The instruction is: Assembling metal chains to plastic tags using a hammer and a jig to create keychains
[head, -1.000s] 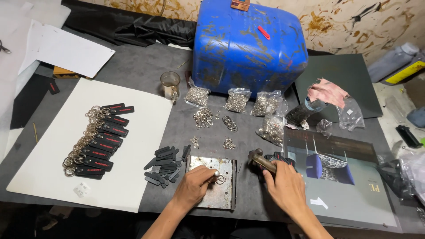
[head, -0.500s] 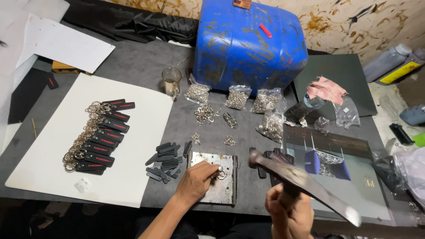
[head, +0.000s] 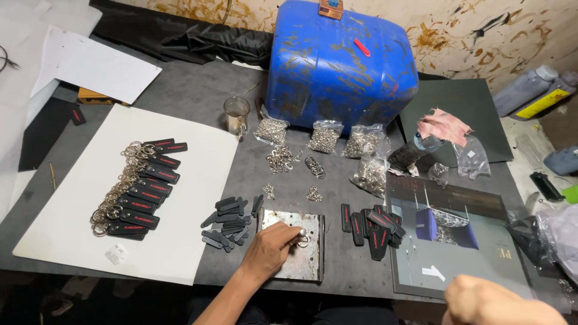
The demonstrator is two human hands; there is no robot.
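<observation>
Pinching a small ring [head: 303, 239] on the steel plate [head: 294, 253], the left hand [head: 269, 248] holds something light, stiff, slippery; grip its rim. Right hand [head: 481, 299], right of plate: state unclear.

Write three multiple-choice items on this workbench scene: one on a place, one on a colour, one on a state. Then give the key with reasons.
1. Where does the left hand rest?
A. on the white sheet
B. on the metal plate
C. on the blue drum

2. What colour is the big drum at the back of the table?
A. blue
B. green
C. yellow

3. How do the finished key tags lie on the white sheet?
A. scattered singly
B. sealed in a bag
C. overlapped in a row

Key: B, the fingers sit on the metal plate by a ring; A, its shell is plainly blue; C, the black tags overlap with rings to one side.
</observation>
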